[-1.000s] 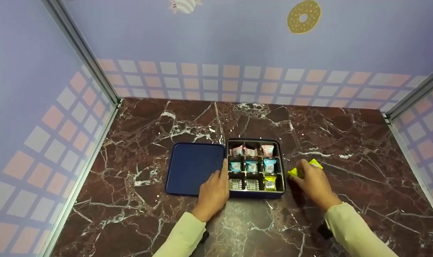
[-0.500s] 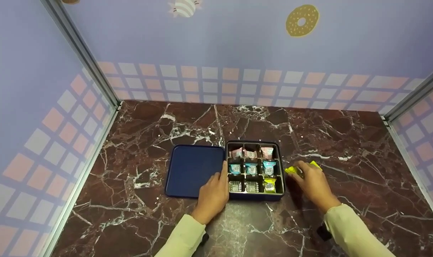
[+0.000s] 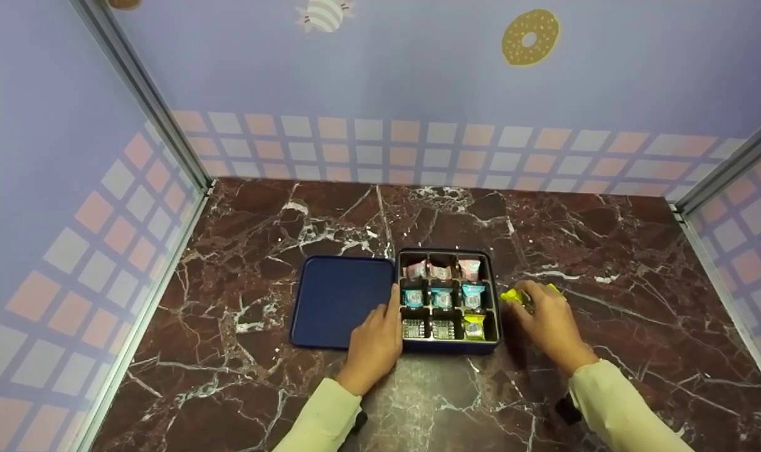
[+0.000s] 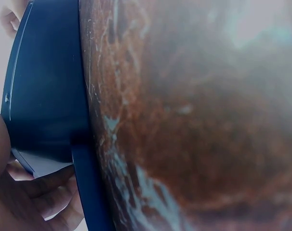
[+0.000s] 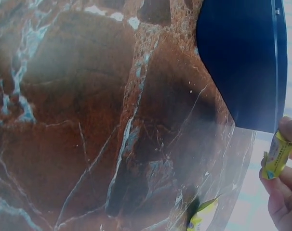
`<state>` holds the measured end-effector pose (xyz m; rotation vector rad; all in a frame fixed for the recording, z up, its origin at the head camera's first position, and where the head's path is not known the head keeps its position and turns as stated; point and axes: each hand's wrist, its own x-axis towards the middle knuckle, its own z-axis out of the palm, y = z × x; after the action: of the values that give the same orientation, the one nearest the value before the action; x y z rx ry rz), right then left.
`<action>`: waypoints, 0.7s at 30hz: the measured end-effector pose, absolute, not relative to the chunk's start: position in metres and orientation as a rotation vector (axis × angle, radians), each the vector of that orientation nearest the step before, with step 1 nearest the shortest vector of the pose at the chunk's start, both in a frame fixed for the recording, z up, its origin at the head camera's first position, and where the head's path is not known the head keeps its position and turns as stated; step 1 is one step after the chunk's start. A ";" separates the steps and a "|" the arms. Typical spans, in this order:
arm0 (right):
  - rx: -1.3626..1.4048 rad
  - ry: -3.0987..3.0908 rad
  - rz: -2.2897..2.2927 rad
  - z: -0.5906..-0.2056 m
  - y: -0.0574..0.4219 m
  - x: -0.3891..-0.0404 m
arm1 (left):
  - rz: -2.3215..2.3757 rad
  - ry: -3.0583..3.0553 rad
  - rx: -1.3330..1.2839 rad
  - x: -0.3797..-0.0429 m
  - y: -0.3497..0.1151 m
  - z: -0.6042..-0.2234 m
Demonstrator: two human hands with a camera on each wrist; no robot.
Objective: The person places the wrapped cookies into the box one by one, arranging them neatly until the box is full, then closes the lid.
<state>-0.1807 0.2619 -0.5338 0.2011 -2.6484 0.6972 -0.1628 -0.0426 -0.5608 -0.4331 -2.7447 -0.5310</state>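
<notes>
A navy box with a divided insert lies open in the middle of the table. Pink wrapped candies fill its back row and blue candies the middle one; a yellow candy sits front right. Along the box's left side, my left hand grips the wall near the front corner, one finger stretched along the rim. Just right of the box, my right hand pinches a yellow wrapped candy between thumb and fingers. Another yellow candy lies on the table, partly hidden behind that hand in the head view.
The navy lid lies flat against the box's left side. Two front compartments show a pale, patterned surface. Beneath everything is a dark red marbled table, enclosed by lilac panels at the back and both sides.
My right hand has shifted slightly left toward the box, and more of the yellow candy shows at its fingertips. The left hand keeps its place on the box. The head view has tilted a little.
</notes>
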 end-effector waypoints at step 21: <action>0.315 -2.539 0.701 -0.526 0.251 -0.180 | -0.508 -2.660 -0.441 -0.163 -0.042 -0.564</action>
<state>-0.1797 0.2506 -0.5260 0.3153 -2.5386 0.7011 -0.1629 -0.0423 -0.5642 -0.4410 -2.6605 -0.5080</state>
